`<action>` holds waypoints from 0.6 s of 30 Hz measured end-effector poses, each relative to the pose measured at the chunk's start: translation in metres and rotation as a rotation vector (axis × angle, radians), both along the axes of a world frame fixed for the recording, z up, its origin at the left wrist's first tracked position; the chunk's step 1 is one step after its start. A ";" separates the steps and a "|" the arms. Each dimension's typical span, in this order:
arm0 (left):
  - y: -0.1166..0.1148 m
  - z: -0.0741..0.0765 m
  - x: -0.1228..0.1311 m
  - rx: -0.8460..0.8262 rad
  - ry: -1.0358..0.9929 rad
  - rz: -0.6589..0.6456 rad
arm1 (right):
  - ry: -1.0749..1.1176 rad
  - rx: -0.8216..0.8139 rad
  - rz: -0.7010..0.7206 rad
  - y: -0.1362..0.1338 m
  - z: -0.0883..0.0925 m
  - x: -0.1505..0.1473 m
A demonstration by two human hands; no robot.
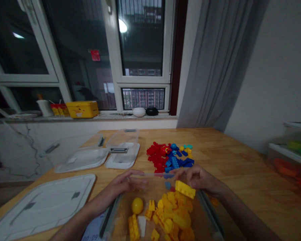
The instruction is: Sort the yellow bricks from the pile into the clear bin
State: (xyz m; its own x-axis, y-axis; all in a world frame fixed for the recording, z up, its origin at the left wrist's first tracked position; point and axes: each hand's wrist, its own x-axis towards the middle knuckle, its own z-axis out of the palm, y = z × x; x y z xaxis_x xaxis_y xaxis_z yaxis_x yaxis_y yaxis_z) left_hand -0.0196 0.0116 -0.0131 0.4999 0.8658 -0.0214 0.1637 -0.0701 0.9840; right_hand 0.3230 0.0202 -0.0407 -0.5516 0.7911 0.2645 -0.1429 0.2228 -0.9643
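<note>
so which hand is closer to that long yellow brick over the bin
Right. The right hand is just behind the long yellow brick, fingertips at it; the left hand sits at the far rim of the clear bin, well off to the brick's left.

Dim indoor lighting; a ceiling lamp glares in the dark window (122, 26); edges bend and blur, right side softest.

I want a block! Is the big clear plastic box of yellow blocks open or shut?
Open. The clear plastic box has no lid on, and the yellow blocks lie uncovered inside.
</note>
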 end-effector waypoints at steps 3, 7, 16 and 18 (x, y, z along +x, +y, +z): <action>0.002 -0.003 -0.001 0.016 -0.001 0.006 | 0.001 0.003 -0.049 0.002 -0.002 -0.001; 0.003 -0.005 -0.002 0.035 0.014 0.021 | 0.175 -0.083 -0.341 0.015 -0.005 0.008; -0.001 0.001 0.000 0.031 0.016 -0.016 | -0.510 0.175 -0.963 0.054 -0.025 0.064; -0.002 0.002 0.001 0.004 0.000 -0.024 | -0.747 0.269 -0.945 0.056 -0.035 0.073</action>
State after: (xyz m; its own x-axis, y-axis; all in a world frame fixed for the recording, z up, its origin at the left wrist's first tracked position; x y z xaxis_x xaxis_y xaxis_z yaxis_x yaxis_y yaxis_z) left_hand -0.0190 0.0100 -0.0113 0.5208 0.8535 -0.0185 0.1623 -0.0777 0.9837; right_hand 0.3963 0.0766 -0.0757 0.1215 0.9305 0.3456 0.7482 0.1430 -0.6479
